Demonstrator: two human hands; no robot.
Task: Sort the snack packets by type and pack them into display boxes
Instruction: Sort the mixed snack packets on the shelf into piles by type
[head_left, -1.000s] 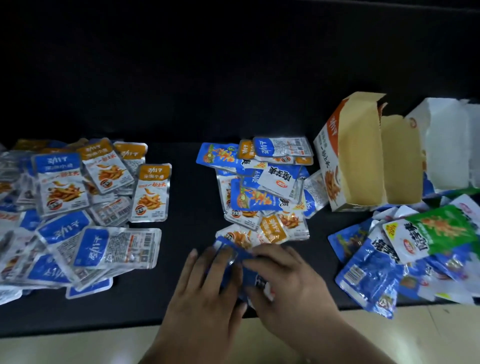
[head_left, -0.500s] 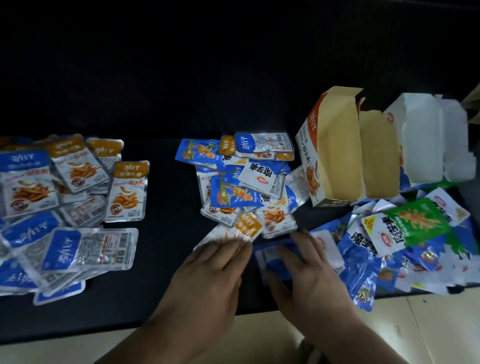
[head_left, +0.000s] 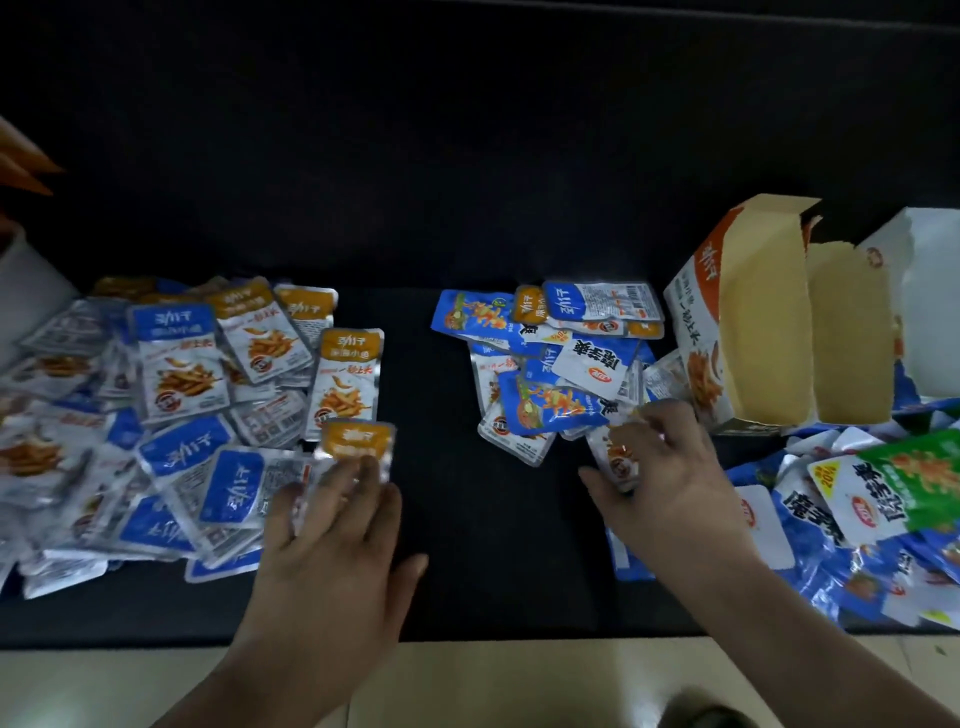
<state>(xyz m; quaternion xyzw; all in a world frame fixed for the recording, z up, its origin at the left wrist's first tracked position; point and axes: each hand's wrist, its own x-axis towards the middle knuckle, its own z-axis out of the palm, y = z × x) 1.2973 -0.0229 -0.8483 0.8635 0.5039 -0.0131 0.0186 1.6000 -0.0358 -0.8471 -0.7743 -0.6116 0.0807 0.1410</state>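
At the near edge of the left pile (head_left: 182, 389), the left hand (head_left: 332, 525) lays straight fingers flat on an orange-topped silver foil snack packet (head_left: 358, 441). The right hand (head_left: 670, 467) curls its fingers over a silver packet with orange print (head_left: 615, 460) beside the mixed middle heap (head_left: 545, 364); whether it grips is unclear. Just behind stands an open tan cardboard display box (head_left: 763, 322), with blue and green packets (head_left: 857, 499) crowding its front.

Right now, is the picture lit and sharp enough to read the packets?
Head view: dim overall, and almost black beyond the table. Head view: large print on the left pile is readable, small print is not, and the foil shows a mild sheen. Head view: the right hand and the packet it grips are smeared.
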